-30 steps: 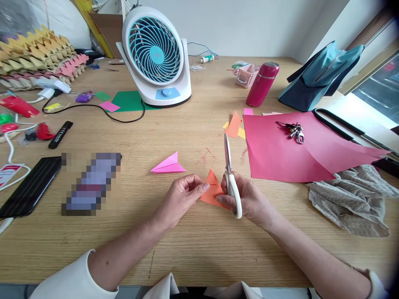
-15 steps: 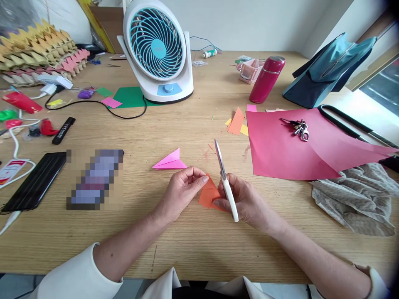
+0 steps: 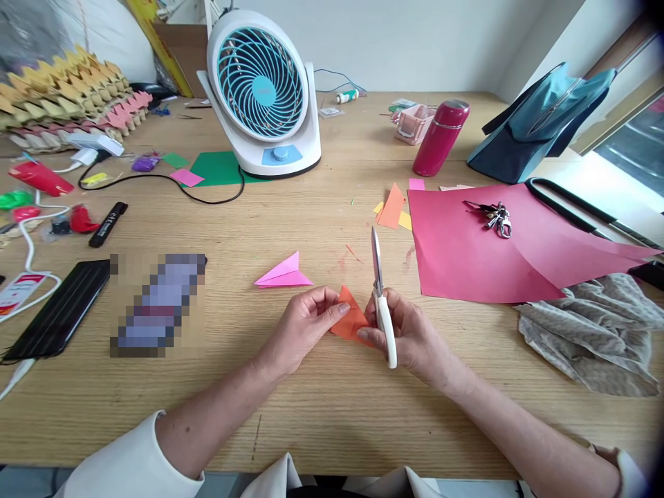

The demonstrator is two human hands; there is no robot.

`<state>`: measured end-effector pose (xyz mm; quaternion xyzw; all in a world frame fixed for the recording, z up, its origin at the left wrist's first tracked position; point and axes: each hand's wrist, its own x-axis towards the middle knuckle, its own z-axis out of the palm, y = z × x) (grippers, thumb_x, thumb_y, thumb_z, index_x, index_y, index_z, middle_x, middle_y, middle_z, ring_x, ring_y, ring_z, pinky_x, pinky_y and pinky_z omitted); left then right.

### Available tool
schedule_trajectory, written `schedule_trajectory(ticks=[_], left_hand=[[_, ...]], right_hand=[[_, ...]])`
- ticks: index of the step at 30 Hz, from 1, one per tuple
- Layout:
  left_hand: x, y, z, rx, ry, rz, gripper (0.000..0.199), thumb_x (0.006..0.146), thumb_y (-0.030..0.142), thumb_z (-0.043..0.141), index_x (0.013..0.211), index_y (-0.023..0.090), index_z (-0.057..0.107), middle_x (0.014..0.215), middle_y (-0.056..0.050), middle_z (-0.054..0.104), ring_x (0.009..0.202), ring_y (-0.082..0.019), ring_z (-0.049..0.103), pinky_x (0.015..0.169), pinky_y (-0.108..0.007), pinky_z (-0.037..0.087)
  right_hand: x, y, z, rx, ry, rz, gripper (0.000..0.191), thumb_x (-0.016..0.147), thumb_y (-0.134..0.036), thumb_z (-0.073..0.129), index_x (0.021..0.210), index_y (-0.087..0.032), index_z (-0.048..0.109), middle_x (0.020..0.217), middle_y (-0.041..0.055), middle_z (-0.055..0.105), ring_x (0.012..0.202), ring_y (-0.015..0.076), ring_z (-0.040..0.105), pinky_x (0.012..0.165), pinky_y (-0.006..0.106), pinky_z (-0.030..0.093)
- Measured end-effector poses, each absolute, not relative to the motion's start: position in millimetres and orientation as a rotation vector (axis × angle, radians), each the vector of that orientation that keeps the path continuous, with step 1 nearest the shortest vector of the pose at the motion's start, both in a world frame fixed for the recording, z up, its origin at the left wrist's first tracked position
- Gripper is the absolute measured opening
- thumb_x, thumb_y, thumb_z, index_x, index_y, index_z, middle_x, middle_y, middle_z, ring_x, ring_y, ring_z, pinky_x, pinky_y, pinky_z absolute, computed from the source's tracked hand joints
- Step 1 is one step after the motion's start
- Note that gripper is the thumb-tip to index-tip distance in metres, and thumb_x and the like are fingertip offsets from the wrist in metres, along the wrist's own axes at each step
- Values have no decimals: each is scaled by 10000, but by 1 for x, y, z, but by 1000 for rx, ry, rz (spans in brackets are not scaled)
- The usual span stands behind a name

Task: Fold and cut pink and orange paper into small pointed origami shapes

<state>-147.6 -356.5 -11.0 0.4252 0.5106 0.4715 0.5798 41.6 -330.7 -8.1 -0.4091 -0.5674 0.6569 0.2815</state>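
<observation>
A small piece of folded orange paper (image 3: pixel 348 322) is held between my two hands, low over the table. My left hand (image 3: pixel 306 325) pinches its upper left edge between thumb and fingers. With thumb and fingertips my right hand (image 3: pixel 407 328) grips the paper's right corner, and the same hand carries white-handled scissors (image 3: pixel 384 318). Their blades point up and away from me and look shut. Just beyond my left hand lies a folded pink paper (image 3: pixel 284 272) with a pointed shape. Part of the orange paper is hidden by my fingers.
A fan (image 3: pixel 264 97) stands at the back. Right of my hands lie large red paper sheets (image 3: pixel 456 256) with keys (image 3: pixel 499 220), and a crumpled cloth (image 3: pixel 588 332). A red flask (image 3: pixel 440 138) stands behind. On the left lie a marker (image 3: pixel 108 225) and a black device (image 3: pixel 59 308).
The orange paper's lower part has come up and now looks folded into a triangle. The scissors have turned slightly, blades more upright. The camera view has shifted a little.
</observation>
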Motion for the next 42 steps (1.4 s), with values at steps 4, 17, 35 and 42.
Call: schedule_trajectory(ticks=[4,17,35,42], left_hand=[[-154,-352,-12,764,995,1118,261,754,383,806,821,166,678,760,9,623,682,-104,551,660,-227,454],[-163,-348,-9,172,516,924,126,825,154,658,950,155,674,604,54,309,491,-65,304,435,-153,318],[-145,-355,-8,1129,1263,1252,143,881,275,633,831,201,522,782,35,541,608,-90,522,561,-218,466],[-145,-356,-6,1354,1296,1222,62,853,184,643,843,180,703,840,-13,677,809,-133,617,744,-229,480]], right_hand=[[46,-326,-2,-1062,-1479,1671,385,785,-505,758,880,-229,507,786,-10,551,659,135,461,590,278,384],[57,-316,2,-1145,-1510,1435,354,827,-533,704,903,-229,540,807,8,571,676,148,497,614,286,438],[42,-326,-15,-1040,-1448,1708,382,747,-416,809,883,-223,508,834,7,627,729,155,566,650,296,455],[37,-330,-16,-1010,-1364,1778,349,732,-277,806,852,-223,483,747,-43,566,635,111,503,587,255,398]])
